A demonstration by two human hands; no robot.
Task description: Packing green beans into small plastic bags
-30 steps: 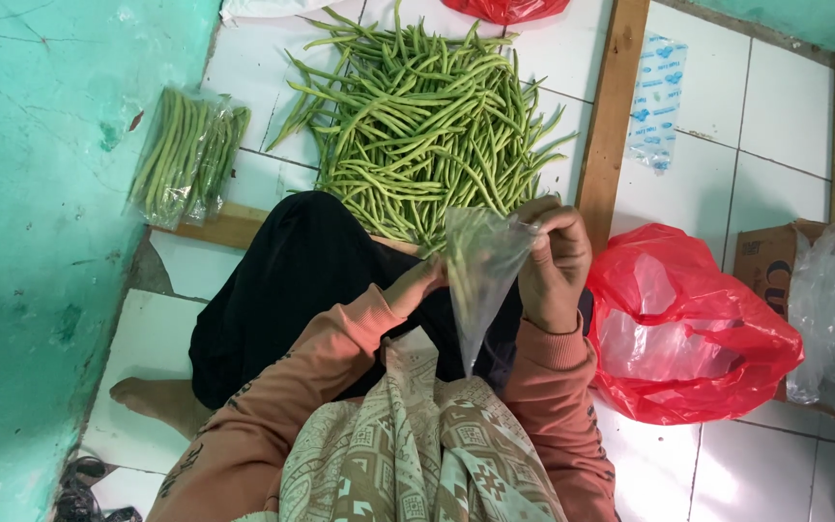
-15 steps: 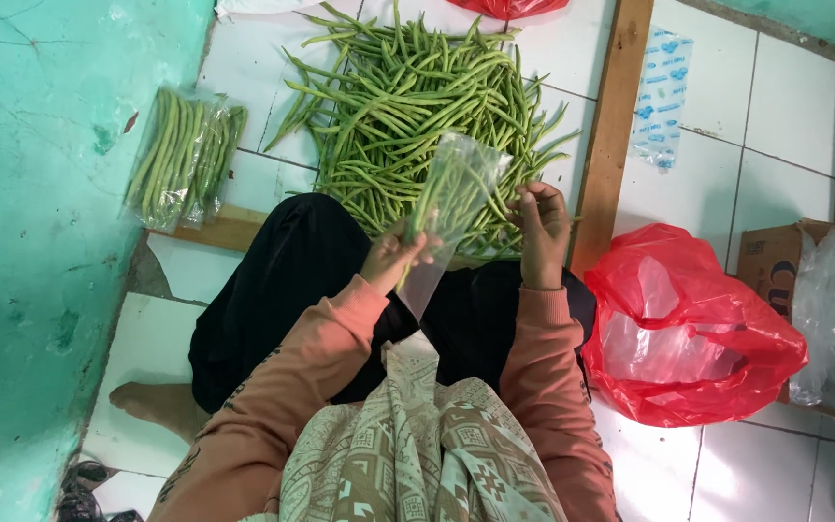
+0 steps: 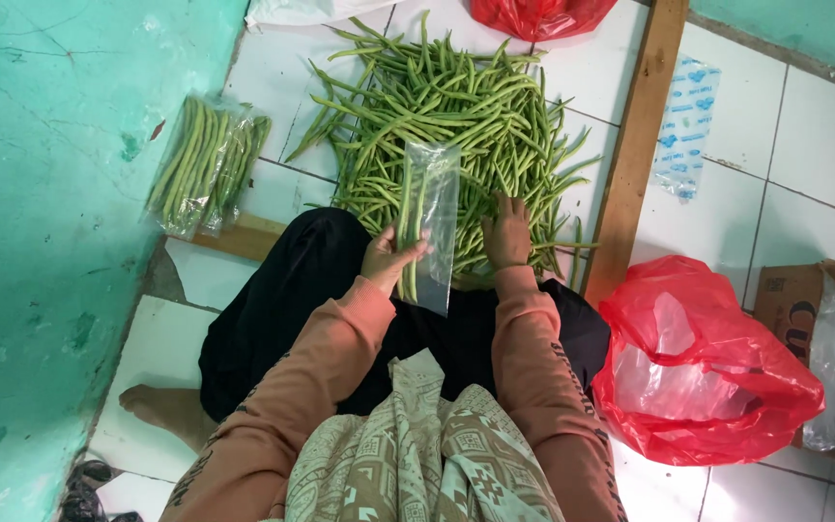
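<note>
Holding a clear plastic bag (image 3: 432, 227) upright, your left hand (image 3: 388, 259) pinches its lower edge, a few green beans already inside. Your right hand (image 3: 508, 232) lies at three o'clock of the bag, fingers curled down onto the loose bean pile (image 3: 446, 116) on the tiled floor; whether it grips any bean, you cannot tell. Expect the film to be light, limp and slippery (grasp it near the mouth to keep it open), the beans firm but snappable. At nine o'clock lie filled bean packets (image 3: 203, 164); at four o'clock a red plastic bag (image 3: 707, 367) holding clear bags.
</note>
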